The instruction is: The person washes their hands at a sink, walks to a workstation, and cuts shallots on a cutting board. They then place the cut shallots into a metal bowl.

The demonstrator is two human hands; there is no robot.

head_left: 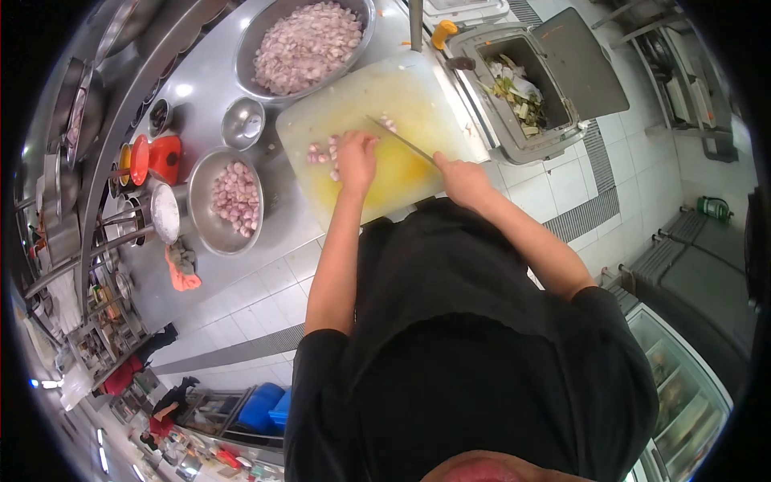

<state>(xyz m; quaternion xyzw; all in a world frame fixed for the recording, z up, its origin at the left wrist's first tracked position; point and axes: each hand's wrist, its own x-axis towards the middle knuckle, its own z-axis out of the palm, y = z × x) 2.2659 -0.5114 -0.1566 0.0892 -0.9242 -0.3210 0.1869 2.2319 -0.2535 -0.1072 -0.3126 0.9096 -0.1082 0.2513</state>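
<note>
Long steel kitchen knife (pixel 399 139): gripped in right hand (pixel 463 180), blade angled up and away toward left hand (pixel 356 157) | small pinkish peeled shallot pieces (pixel 321 150): under and just beside left fingertips, loosely scattered | yellow-stained white plastic cutting board (pixel 401 88): flat beneath both hands.

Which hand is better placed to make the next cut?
Right: the right hand grips the knife, its blade over the cutting board beside the shallots that the left hand pins.
</note>
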